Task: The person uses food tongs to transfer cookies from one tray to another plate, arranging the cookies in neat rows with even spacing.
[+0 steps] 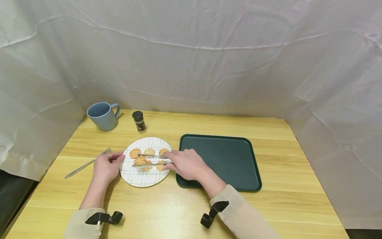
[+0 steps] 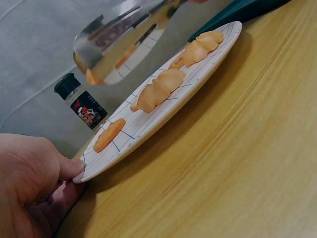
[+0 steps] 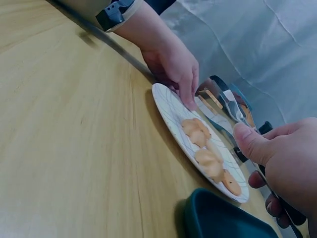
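Note:
My left hand (image 1: pixel 107 167) pinches the left rim of a round white plate (image 1: pixel 137 181) with a checked line pattern; the thumb lies on top of the rim in the left wrist view. Several cookies (image 2: pixel 161 91), some round and some flower-shaped, lie on the plate. Metal tongs (image 1: pixel 146 165) are gripped in my right hand (image 1: pixel 189 164), with the thumb on one arm and fingers curled round the other. Their arms are spread, and the slotted tip (image 2: pixel 116 44) hangs above the cookies with nothing seen between the ends.
A dark green tray (image 1: pixel 223 159) lies right of the plate, partly under my right hand in the head view. A fork (image 1: pixel 86 164) rests left of my left hand. Behind stand a blue mug (image 1: pixel 102 118) and a black-capped spice jar (image 1: pixel 139 122). Grey cloth surrounds the table.

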Motion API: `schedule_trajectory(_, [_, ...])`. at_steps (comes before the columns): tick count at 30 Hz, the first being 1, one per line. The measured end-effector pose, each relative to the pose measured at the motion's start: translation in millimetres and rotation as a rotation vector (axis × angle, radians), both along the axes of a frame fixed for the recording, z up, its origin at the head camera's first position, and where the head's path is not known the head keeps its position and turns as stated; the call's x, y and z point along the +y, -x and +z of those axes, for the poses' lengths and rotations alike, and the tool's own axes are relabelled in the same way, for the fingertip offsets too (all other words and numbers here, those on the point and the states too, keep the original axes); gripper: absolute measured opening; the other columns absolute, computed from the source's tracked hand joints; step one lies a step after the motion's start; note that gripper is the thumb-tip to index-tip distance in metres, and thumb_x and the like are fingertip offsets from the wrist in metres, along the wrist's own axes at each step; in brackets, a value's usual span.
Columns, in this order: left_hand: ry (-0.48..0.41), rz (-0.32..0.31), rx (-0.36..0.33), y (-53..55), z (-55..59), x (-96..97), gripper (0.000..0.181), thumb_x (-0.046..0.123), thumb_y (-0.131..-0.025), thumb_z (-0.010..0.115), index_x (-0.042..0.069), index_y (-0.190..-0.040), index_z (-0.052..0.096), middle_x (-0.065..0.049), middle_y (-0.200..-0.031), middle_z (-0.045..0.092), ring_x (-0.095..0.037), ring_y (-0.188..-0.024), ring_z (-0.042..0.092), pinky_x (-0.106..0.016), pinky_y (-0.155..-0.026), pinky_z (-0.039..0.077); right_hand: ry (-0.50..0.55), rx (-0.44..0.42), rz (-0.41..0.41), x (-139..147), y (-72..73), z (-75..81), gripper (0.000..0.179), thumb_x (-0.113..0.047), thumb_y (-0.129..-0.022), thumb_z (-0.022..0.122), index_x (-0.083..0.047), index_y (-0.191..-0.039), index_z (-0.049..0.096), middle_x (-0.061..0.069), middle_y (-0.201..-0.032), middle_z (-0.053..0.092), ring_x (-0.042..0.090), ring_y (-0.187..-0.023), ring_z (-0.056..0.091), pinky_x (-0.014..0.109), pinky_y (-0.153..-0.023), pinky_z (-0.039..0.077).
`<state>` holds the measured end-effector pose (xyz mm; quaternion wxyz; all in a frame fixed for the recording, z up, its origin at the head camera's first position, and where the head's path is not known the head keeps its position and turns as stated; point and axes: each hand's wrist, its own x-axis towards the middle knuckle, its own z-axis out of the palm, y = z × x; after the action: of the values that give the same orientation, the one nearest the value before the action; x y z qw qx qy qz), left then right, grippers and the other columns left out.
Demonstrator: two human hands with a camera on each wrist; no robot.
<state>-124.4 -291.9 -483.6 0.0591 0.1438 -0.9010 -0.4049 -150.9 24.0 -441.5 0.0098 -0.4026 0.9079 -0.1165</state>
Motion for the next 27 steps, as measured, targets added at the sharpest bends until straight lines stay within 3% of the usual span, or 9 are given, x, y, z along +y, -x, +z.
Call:
schedule_trajectory(17, [0.004, -0.003, -0.008, -1.7, -0.4, -1.2, 0.033, 0.025, -0.104, 0.069, -0.002, -0.122, 0.076, -0.017, -0.105, 0.074, -0.029, -0.096, 0.066, -0.037, -0.079, 0.050, -0.095, 0.036, 0.029, -26, 2.3, -6.1, 0.052, -0.056, -0.109, 0.047, -0.025, -0.149, 0.059, -0.004, -0.129, 0.070, 0.018, -0.090, 0.070, 0.035, -0.069, 0.053])
schedule_trajectory(24, [0.006, -0.005, -0.016, -1.5, -0.7, -0.6, 0.033, 0.025, -0.104, 0.068, -0.001, -0.123, 0.076, -0.018, -0.107, 0.074, -0.031, -0.098, 0.066, -0.039, -0.081, 0.050, -0.121, 0.033, 0.014, -33, 3.4, -9.9, 0.052, -0.058, -0.108, 0.049, -0.027, -0.148, 0.060, -0.005, -0.126, 0.071, 0.019, -0.075, 0.064, 0.034, -0.064, 0.049])
schedule_trajectory(27, [0.003, -0.005, -0.013, -2.3, -0.1, 0.3, 0.033, 0.025, -0.104, 0.069, -0.002, -0.122, 0.076, -0.018, -0.106, 0.075, -0.030, -0.098, 0.066, -0.039, -0.081, 0.050, -0.134, 0.022, 0.005, -35, 3.1, -10.0, 0.052, -0.058, -0.108, 0.049, -0.027, -0.148, 0.060, -0.005, -0.127, 0.070, 0.020, -0.082, 0.067, 0.035, -0.068, 0.050])
